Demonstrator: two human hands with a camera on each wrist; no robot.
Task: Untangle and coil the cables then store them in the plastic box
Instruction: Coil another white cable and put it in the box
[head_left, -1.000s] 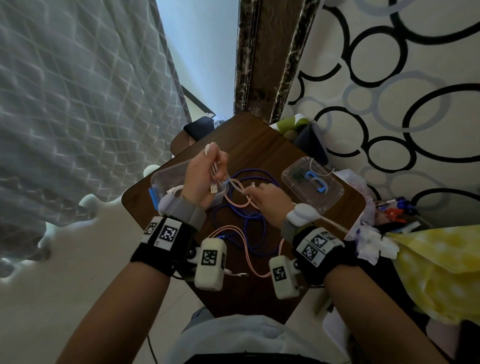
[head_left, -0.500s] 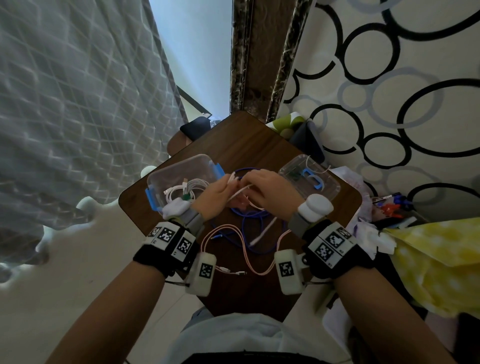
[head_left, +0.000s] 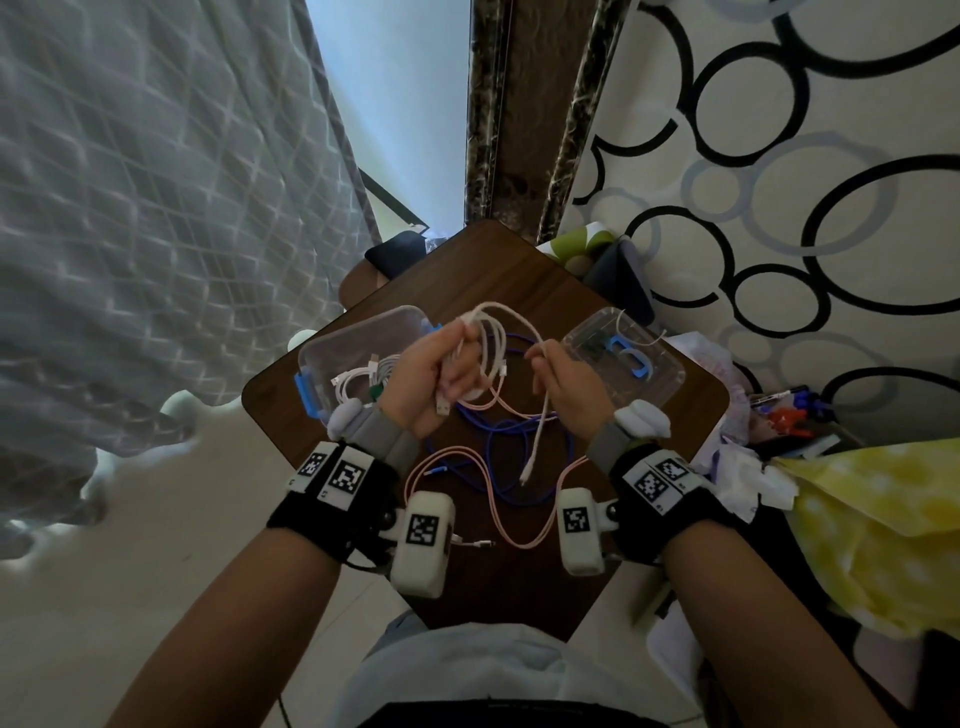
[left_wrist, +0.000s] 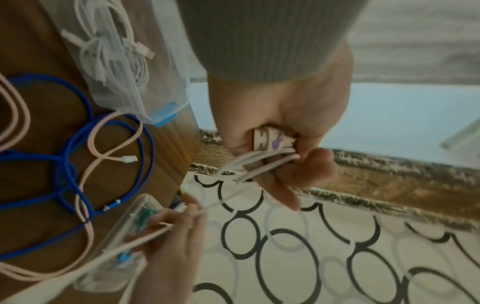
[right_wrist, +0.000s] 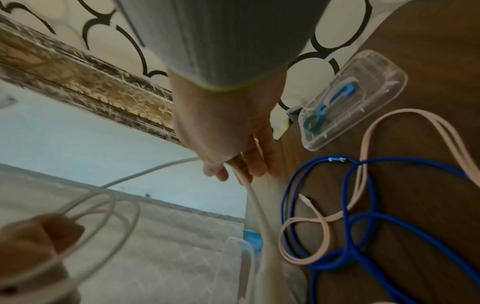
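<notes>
1. Nearest the person, a pink cable (head_left: 470, 499) and a blue cable (head_left: 511, 441) are seen lying tangled together on the wooden table (head_left: 519, 582), on the near side of the open plastic box (head_left: 332, 358); neither has been coiled.
2. Above that tangle a white cable (head_left: 491, 343) is being coiled; its loops and USB plug are gripped in the curled left hand (head_left: 431, 384), while the free run is pinched by the right hand (head_left: 566, 384), the loose end hanging toward the table.
3. The coiling step is judged part done; the tail must next be fed round the loops, then the coil lowered into the box.
4. In the box, left of the hands, white cables (head_left: 358, 379) are already stored; the clear lid (head_left: 623, 348) lies to the box's right.
5. The loop count is hidden by the fingers; both wrist views are blurred; the lid's contents cannot be identified.
</notes>
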